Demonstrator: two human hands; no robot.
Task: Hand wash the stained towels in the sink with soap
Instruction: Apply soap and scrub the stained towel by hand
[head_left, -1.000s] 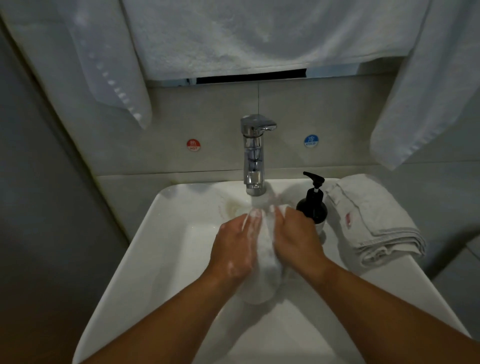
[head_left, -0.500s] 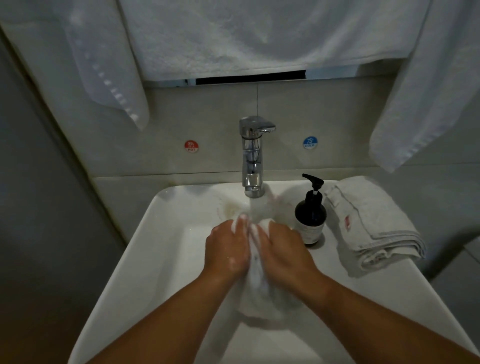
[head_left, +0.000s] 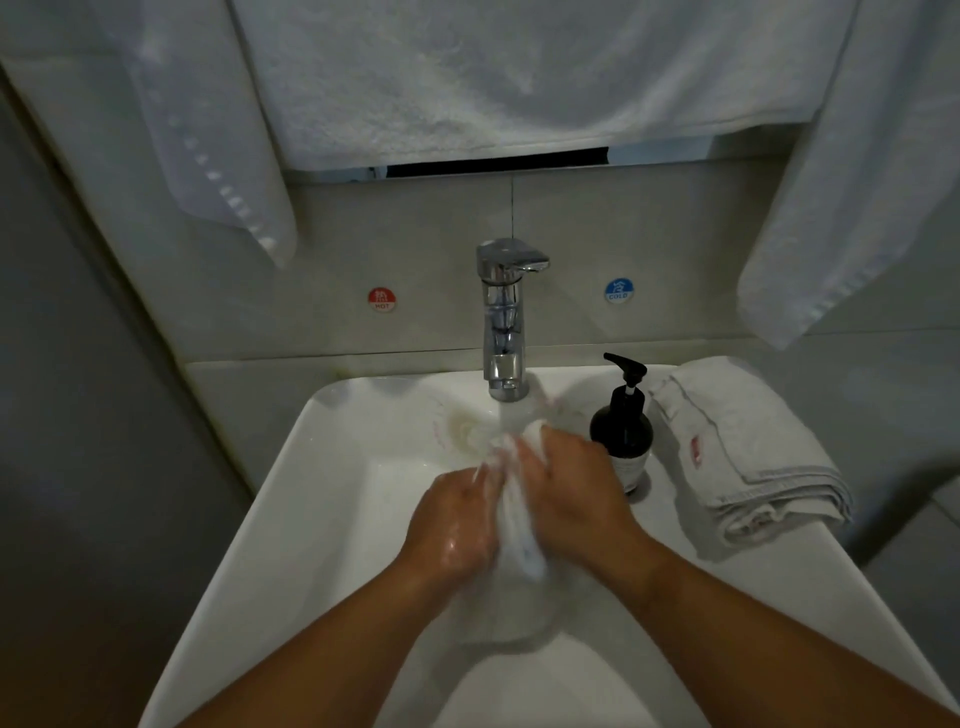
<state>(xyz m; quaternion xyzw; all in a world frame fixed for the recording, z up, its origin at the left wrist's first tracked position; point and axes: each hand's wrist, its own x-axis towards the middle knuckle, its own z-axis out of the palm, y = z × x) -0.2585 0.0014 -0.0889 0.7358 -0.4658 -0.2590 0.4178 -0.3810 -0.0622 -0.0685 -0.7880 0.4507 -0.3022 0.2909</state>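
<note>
A wet white towel (head_left: 514, 587) hangs bunched between my two hands over the white sink (head_left: 322, 499). My left hand (head_left: 452, 525) grips its left side, wet and soapy. My right hand (head_left: 571, 488) grips the right side, a little higher, with the towel's top end poking out near the fingers. Water runs from the chrome faucet (head_left: 504, 322) onto the top of the towel. A black soap pump bottle (head_left: 623, 426) stands on the sink's rim just right of my right hand. A folded white towel (head_left: 748, 452) with a red mark lies on the rim's right side.
White towels hang above: one at the upper left (head_left: 218, 156), a wide one across the top (head_left: 519, 78), one at the upper right (head_left: 852, 182). Red hot (head_left: 382, 300) and blue cold (head_left: 618, 291) stickers flank the faucet on the wall. A grey wall closes the left.
My hands keep rubbing the towel: the left hand has slid down toward me, while the right hand has moved up toward the faucet. The towel is more bunched between them.
</note>
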